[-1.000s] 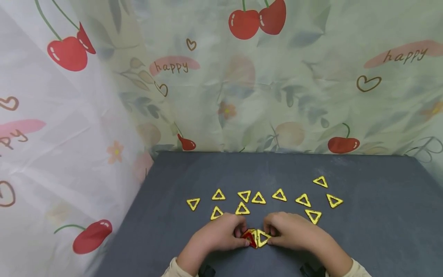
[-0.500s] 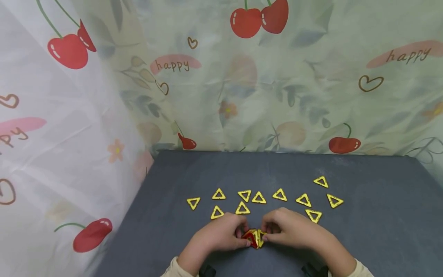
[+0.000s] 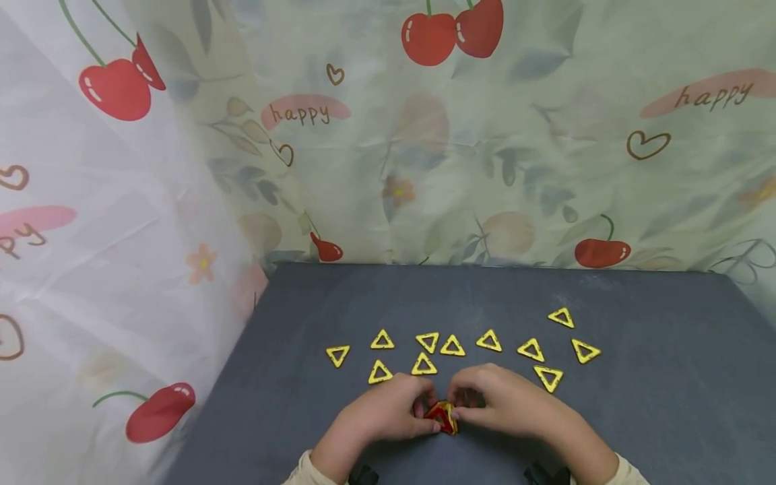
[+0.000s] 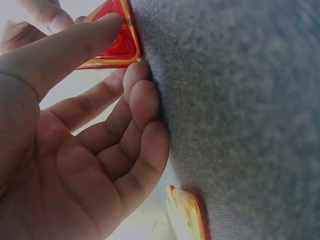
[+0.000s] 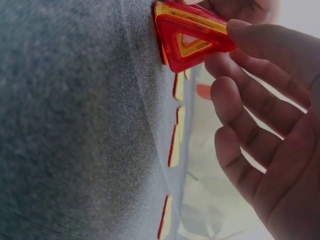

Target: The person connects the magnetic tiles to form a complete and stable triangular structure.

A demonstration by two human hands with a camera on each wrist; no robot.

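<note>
Low over the table's near middle stands a small cluster of triangular magnetic tiles point(image 3: 442, 419), leaning together in red and yellow. My left hand point(image 3: 395, 408) pinches its left side, the thumb lying across a red tile face point(image 4: 121, 48) in the left wrist view while the other fingers curl behind it. From the other side, my right hand point(image 3: 504, 399) pinches the corner of a red-edged triangle tile point(image 5: 168, 42) between thumb and forefinger. That tile stands tilted up against the others. How many tiles make up the cluster is hidden by my fingers.
Several loose yellow triangle tiles lie flat beyond my hands, among them one at far left point(image 3: 337, 356), one near the middle point(image 3: 452, 346) and one close to my right hand point(image 3: 548, 378). A cherry-print curtain point(image 3: 485, 168) hangs along the dark table's point(image 3: 291, 296) back edge.
My right hand has moved left, swinging the right-hand yellow tile up from a flatter lie until it leans against the cluster. My left hand has stayed in place, keeping its grip.
</note>
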